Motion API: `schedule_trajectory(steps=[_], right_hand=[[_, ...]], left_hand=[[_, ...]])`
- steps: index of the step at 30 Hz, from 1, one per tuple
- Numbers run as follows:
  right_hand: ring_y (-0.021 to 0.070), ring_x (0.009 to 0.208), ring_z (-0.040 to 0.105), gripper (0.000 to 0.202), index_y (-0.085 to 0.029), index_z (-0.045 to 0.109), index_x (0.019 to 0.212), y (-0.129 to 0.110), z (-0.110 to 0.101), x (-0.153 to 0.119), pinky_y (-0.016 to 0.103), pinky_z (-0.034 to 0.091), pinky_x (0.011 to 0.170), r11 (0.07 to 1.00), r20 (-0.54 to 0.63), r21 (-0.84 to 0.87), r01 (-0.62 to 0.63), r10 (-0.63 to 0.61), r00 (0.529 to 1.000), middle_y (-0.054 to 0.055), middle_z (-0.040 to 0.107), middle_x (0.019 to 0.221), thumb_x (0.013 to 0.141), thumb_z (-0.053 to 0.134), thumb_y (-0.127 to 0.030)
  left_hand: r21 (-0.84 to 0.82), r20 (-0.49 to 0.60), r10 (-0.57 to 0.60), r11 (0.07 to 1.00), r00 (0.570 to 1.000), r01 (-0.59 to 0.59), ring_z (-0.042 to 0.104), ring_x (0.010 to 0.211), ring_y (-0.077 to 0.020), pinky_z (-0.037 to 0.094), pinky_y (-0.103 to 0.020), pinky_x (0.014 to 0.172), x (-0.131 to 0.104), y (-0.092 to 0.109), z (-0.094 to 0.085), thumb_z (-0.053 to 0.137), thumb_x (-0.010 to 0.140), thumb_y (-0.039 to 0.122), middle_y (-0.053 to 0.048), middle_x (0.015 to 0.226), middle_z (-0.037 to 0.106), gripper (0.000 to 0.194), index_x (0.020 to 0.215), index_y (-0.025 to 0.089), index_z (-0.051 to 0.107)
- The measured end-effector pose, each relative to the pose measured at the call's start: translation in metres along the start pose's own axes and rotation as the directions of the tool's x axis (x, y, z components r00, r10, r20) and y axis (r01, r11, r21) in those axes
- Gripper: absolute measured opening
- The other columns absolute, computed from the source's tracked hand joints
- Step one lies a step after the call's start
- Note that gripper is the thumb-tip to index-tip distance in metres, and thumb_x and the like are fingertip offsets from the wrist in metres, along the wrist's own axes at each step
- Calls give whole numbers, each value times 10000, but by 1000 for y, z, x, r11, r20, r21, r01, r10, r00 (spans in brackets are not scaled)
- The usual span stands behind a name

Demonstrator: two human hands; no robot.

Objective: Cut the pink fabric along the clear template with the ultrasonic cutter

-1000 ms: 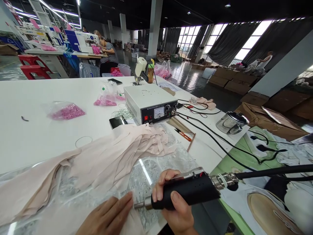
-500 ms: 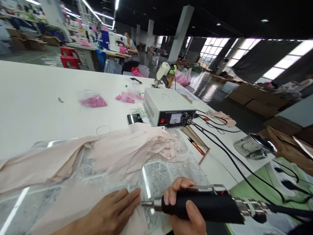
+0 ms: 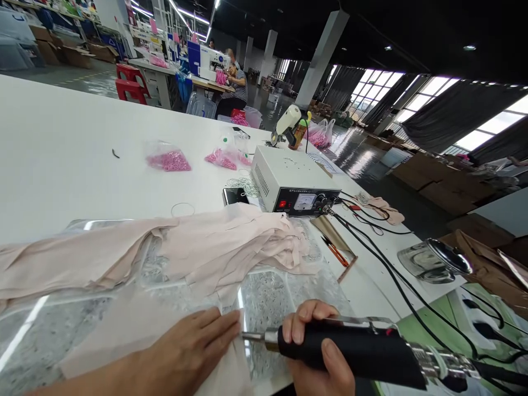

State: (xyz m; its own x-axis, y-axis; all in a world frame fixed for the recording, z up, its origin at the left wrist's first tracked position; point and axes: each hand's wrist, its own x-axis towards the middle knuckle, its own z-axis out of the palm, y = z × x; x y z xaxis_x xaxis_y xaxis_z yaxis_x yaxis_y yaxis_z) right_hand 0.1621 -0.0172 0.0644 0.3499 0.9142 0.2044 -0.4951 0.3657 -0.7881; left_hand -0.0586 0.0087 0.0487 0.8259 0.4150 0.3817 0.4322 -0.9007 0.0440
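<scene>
While the open left hand (image 3: 193, 344) presses pale cloth (image 3: 124, 327) flat, apparently to steady it, the right hand (image 3: 339, 369) grips the black tool (image 3: 371, 352).

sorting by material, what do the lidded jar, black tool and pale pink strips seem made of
Lidded jar: glass or hard plastic, glossy and see-through; lid probably polished metal, mirror-bright.
Black tool: matte grip, perhaps plastic or rubber; tip likely metal, silvery shine.
Pale pink strips: thin, matte fabric, loosely folded; fibre unclear.
</scene>
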Motion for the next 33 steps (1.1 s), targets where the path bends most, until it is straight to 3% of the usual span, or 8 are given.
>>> schedule_trajectory(steps=[7, 17, 33], right_hand=[[119, 496, 516, 147, -251, 666, 877, -4, 11, 13, 287, 482, 458, 979, -27, -104, 173, -177, 984, -9, 519, 761, 817, 635, -382], [116, 528, 545, 124, -234, 664, 879, -1, 14, 15, 288, 512, 494, 981, -14, -83, 175, -176, 984, -7, 546, 763, 810, 639, -334], [123, 562, 592, 78, -227, 634, 876, 2, 14, 17, 294, 560, 529, 970, 106, -115, 213, -201, 974, -3, 574, 788, 870, 635, -304]], left_hand=[[-11, -12, -16, 1000, 1000, 16, 661, 1158, -199, 524, -296, 997, -6, 0, 6, 368, 884, -22, -90, 1349, 666, 552, 1366, 139, 583], [-25, -42, -15, 1000, 999, 14, 700, 1047, -207, 562, -310, 921, -3, 0, 8, 332, 909, -39, -109, 1311, 685, 496, 1281, 108, 626], [3, -13, 4, 1000, 1000, -4, 693, 1108, -215, 564, -316, 930, -3, -1, 7, 348, 872, -39, -117, 1312, 686, 506, 1286, 98, 603]])
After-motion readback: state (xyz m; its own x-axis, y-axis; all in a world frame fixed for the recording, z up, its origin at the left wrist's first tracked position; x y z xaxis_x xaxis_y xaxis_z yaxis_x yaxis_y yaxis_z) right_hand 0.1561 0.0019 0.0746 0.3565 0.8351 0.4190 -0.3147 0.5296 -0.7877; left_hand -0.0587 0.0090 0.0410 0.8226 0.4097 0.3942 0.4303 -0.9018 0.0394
